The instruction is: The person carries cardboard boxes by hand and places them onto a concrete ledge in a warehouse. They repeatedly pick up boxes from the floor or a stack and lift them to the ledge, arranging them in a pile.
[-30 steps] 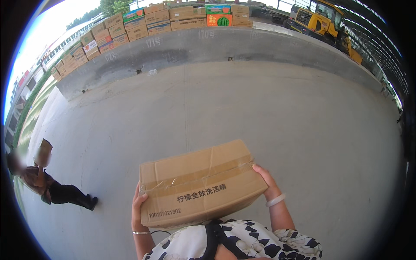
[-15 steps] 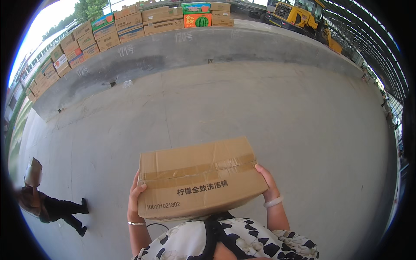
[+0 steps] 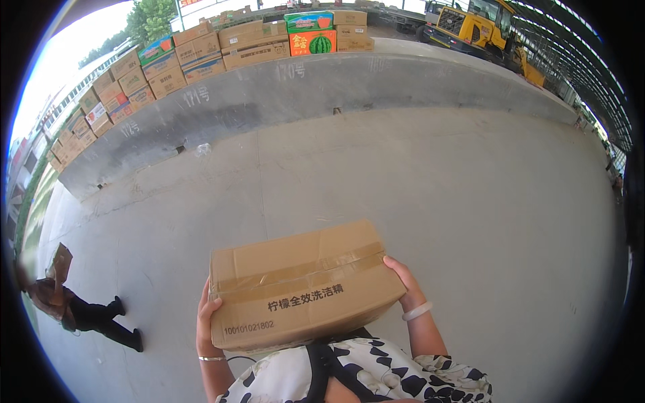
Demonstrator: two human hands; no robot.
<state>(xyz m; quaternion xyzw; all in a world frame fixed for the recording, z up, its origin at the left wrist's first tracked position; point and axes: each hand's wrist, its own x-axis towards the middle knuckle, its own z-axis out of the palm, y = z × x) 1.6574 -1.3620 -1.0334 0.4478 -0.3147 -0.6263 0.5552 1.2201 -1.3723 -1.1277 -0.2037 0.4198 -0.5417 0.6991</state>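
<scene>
A brown cardboard box (image 3: 302, 269), taped along its seam and printed with dark lettering, is held in front of my body. My left hand (image 3: 208, 312) grips its left end, the thumb over the front corner. At the right end, my right hand (image 3: 402, 277) clasps the box with its thumb near the tape. Both hands' other fingers are mostly hidden behind or under the box. The box tilts slightly, its right end higher in the picture, and is clear of the floor.
A person (image 3: 80, 309) carrying a small carton (image 3: 60, 262) walks at the left. Ahead runs a raised concrete ledge (image 3: 255, 87) with stacked cartons (image 3: 201, 50) along its left part. A yellow construction machine (image 3: 470, 27) stands at the far right. Clear plastic litter (image 3: 203, 150) lies by the ledge.
The ledge and cartons have shifted slightly down and right in view. The box sits a little lower and further left, still in both hands. The other person's legs have changed stride.
</scene>
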